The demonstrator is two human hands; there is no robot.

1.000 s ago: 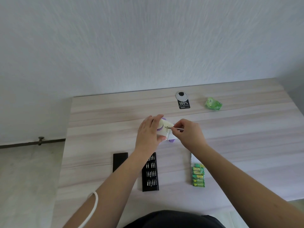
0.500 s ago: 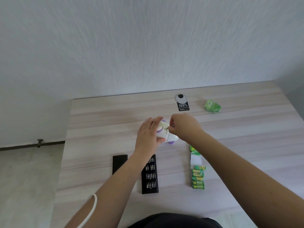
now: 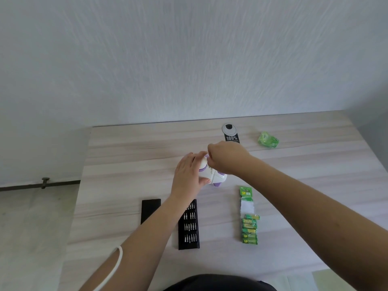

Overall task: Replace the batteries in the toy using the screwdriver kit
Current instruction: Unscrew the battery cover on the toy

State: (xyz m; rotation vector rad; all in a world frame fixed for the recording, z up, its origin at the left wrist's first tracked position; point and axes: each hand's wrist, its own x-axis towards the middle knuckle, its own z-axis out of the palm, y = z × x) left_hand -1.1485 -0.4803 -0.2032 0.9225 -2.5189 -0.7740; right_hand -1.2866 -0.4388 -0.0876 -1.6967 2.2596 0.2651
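Observation:
A white and purple toy point(image 3: 212, 177) stands on the wooden table point(image 3: 126, 156). My left hand point(image 3: 187, 171) grips its left side, fingers wrapped over the top. My right hand point(image 3: 227, 158) is curled above the toy's top, its fingertips pressed down at the toy; the thin screwdriver it holds is almost wholly hidden under the fist. The black bit tray point(image 3: 189, 225) of the screwdriver kit lies near me, partly under my left forearm. Several green batteries point(image 3: 249, 229) lie in a column on the right, below their torn green card point(image 3: 246, 192).
The kit's black lid point(image 3: 150, 210) lies left of the bit tray. At the back of the table lie a black tag point(image 3: 231, 134) and a crumpled green wrapper point(image 3: 268, 140). The table's left edge drops to the floor; a white wall stands behind.
My right hand has moved left and up over the toy, covering the screwdriver that showed before. The battery card has come into sight. My left hand keeps its grip.

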